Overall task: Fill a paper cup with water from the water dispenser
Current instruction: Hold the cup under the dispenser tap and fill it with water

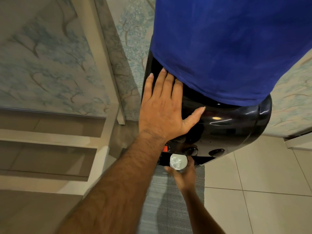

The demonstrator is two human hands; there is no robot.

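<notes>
Filling step at the water dispenser [219,125]

The left hand [162,108] lies flat and spread on the dispenser's top, bracing; below it, the right hand [183,174] grips the paper cup [178,162] at the taps, water visible inside. Next, likely: draw it out level.

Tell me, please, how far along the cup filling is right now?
Done: the right hand holds the cup under the dispenser taps. In hand: water shows in the cup, so filling seems underway; the left hand rests flat on the dispenser top. Left: finish filling and withdraw the cup.
</notes>
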